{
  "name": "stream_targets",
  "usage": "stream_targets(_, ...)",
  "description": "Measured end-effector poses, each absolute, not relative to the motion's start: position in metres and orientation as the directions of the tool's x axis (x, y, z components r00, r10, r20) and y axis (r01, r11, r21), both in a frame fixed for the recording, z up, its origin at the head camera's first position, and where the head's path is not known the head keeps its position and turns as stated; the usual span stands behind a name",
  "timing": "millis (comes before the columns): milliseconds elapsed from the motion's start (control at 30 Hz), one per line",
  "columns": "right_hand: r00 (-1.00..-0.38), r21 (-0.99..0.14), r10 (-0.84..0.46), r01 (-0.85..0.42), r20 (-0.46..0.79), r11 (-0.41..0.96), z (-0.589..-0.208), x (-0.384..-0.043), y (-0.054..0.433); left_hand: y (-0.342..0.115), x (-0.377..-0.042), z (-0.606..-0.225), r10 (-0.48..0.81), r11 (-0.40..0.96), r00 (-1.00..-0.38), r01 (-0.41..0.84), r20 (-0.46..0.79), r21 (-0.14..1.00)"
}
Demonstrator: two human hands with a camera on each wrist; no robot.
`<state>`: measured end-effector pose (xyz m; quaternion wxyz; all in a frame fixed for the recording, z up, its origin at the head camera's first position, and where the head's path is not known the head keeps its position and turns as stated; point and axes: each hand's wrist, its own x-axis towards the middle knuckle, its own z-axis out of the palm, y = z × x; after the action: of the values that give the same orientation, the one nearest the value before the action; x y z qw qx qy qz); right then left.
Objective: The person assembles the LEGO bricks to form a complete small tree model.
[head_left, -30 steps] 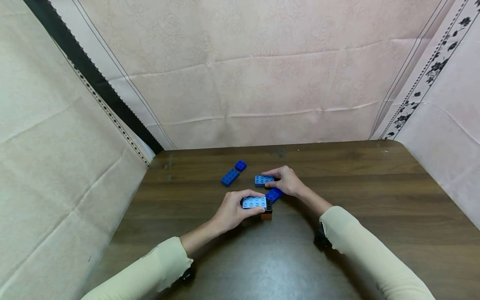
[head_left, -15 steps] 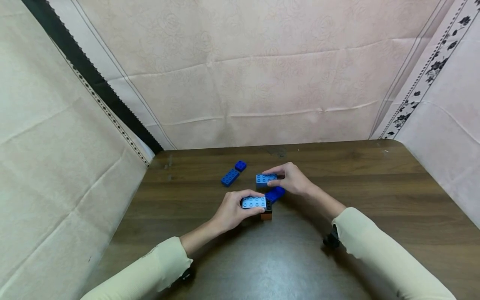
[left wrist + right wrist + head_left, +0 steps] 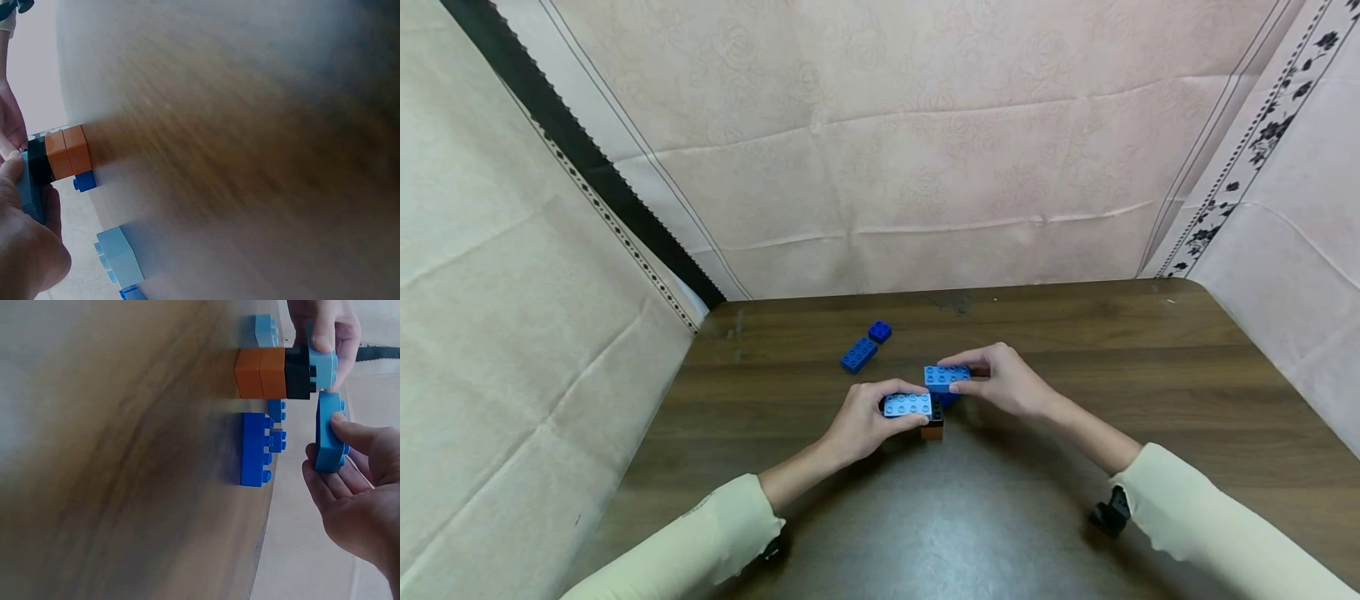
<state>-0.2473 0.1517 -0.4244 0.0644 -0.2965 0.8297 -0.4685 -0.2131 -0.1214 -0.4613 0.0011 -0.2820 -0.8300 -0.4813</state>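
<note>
My left hand (image 3: 871, 417) pinches a light blue toy brick (image 3: 907, 405) from its left end. That brick sits across the top of a stack, over a black brick (image 3: 297, 374) and two orange bricks (image 3: 249, 374), and overhangs to the left. My right hand (image 3: 1000, 379) holds a mid-blue brick (image 3: 329, 432) between thumb and fingers, raised off the table with its studs up. Its near end is close beside the light blue brick, at about the same height. Below it on the table lies a long dark blue brick (image 3: 253, 450), partly hidden in the head view.
Behind the left hand, a blue brick (image 3: 859, 355) and a small dark blue brick (image 3: 880, 332) lie on the brown wooden table (image 3: 1112, 358). Pale cloth (image 3: 887, 167) hangs behind the table and at both sides.
My right hand has lifted the mid-blue brick and brought it nearer and rightward, over the long dark blue brick. My left hand stays at the stack.
</note>
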Motion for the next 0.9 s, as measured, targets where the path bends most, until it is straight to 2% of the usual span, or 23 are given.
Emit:
stream_targets(633,-0.79,-0.824,-0.596,-0.429,0.144,0.37,-0.427,-0.216,0.158,-0.121,-0.213,-0.462,0.473,0.372,-0.835,0.477,0.28,0.796)
stream_targets(900,-0.799,-0.797,-0.559,-0.479,0.221,0.368,-0.434,-0.211,0.141,-0.121,-0.213,-0.462,0.472,0.378,-0.836,0.478,0.28,0.793)
